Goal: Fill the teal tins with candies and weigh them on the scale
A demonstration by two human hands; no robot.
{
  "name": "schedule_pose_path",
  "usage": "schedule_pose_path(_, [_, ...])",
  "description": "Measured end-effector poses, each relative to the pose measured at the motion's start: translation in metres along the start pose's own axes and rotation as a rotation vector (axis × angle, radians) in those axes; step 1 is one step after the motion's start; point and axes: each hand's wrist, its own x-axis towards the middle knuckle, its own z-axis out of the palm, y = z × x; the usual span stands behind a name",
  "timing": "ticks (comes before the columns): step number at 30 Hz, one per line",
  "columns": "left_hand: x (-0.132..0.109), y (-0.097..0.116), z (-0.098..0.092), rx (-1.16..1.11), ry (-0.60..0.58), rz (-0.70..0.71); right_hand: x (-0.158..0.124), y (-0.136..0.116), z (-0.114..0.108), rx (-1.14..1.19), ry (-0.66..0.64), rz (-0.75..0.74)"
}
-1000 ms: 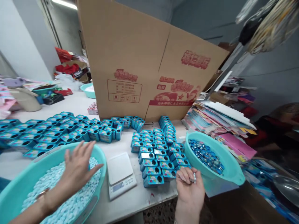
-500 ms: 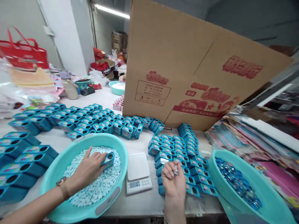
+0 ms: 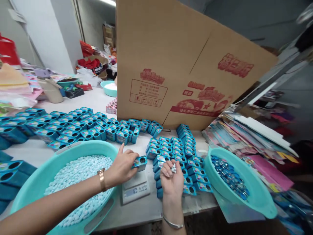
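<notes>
My left hand point(image 3: 123, 167) grips a small blue box point(image 3: 140, 162) with a round dark hole in its top, above the white digital scale point(image 3: 136, 187). Left of the scale, my left forearm crosses a turquoise basin point(image 3: 111, 148) of pale blue candies point(image 3: 73, 176). My right hand point(image 3: 171, 179) is palm up with curled fingers, closed around several of the same small candies point(image 3: 173, 168). Just behind it stand rows of matching blue boxes point(image 3: 168, 148), their holes facing up.
More blue boxes point(image 3: 73, 125) line the table's left and back. A large cardboard sheet point(image 3: 156, 49) rises behind them. At right, a turquoise basin point(image 3: 259, 204) holds shiny blue round pieces point(image 3: 228, 176), beside stacked printed sheets point(image 3: 234, 133). A beige bottle point(image 3: 51, 91) stands back left.
My left hand has carried the blue box rightward out of the candy basin to above the scale. My right hand still holds candies. The view has shifted to the right.
</notes>
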Motion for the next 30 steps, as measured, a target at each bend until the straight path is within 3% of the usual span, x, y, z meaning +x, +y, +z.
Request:
schedule_pose_path(3, [0.006, -0.006, 0.031, 0.059, -0.1, -0.016, 0.006, 0.004, -0.001, 0.026, 0.047, 0.017])
schedule_pose_path(5, [0.004, -0.009, 0.039, 0.093, -0.151, -0.025, 0.011, 0.008, -0.001, 0.039, 0.076, 0.032])
schedule_pose_path(8, [0.0, -0.01, 0.036, 0.138, -0.144, -0.075, 0.02, 0.015, 0.003, 0.037, 0.105, 0.045])
schedule_pose_path(14, [-0.007, -0.015, 0.021, 0.033, 0.003, -0.122, 0.036, 0.032, 0.02, -0.072, 0.164, 0.037])
schedule_pose_path(21, [-0.012, -0.029, 0.032, -0.094, -0.016, -0.134, 0.047, 0.048, 0.03, -0.089, 0.137, 0.044])
schedule_pose_path(30, [-0.006, -0.028, 0.045, -0.132, -0.092, -0.117, 0.052, 0.057, 0.035, -0.119, 0.143, 0.057])
